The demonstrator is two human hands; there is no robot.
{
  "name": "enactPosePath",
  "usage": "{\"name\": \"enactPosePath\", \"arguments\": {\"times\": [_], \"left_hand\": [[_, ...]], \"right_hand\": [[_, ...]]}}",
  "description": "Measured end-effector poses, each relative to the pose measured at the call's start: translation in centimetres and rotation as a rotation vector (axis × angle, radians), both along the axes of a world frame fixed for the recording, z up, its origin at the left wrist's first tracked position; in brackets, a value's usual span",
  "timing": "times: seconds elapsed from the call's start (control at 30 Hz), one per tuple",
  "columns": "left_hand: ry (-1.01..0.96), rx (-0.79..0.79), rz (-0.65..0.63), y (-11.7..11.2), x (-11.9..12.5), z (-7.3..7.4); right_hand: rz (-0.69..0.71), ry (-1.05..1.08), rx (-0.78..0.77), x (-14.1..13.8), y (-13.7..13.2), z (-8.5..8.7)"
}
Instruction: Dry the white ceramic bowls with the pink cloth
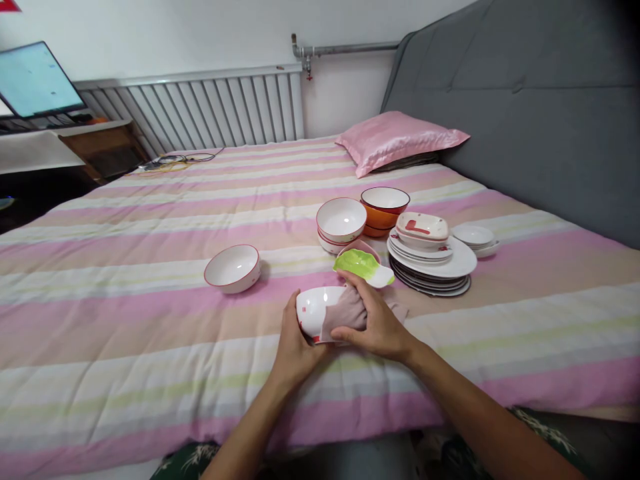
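Bowl (311, 308), red-marked, is gripped by left hand (295, 341), probably for steadiness, while right hand (376, 321) holds pinkish cloth (345, 313) against it; stacked plates (430, 268) lie at its two o'clock.

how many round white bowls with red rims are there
3 at least: a lone bowl at left, two or more in the stack beside the orange bowls. More may be hidden there; the held bowl shows no clear rim.
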State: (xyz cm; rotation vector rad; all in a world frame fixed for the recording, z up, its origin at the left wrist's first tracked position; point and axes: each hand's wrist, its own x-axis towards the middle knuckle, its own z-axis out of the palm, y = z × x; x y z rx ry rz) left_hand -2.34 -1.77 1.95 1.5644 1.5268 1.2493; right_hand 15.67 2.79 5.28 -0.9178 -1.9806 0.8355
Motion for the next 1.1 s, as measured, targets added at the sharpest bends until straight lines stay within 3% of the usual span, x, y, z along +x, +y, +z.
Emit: {"name": "enactPosePath", "arguments": {"times": [0.17,0.33,1.1], "left_hand": [[0.261,0.202,-0.017,0.0,-1.2,1.2],[0.481,0.367,-0.123,-0.1,-1.8,2.0],[0.445,0.27,-0.049,0.3,-3.5,1.7]], "right_hand": [[0.004,-0.02,0.069,-0.8,0.1,-0.3],[0.015,-0.019,0.088,-1.0,0.2,-0.7],[0.065,-0.013,-0.063,-0.9,0.9,-2.7]]}}
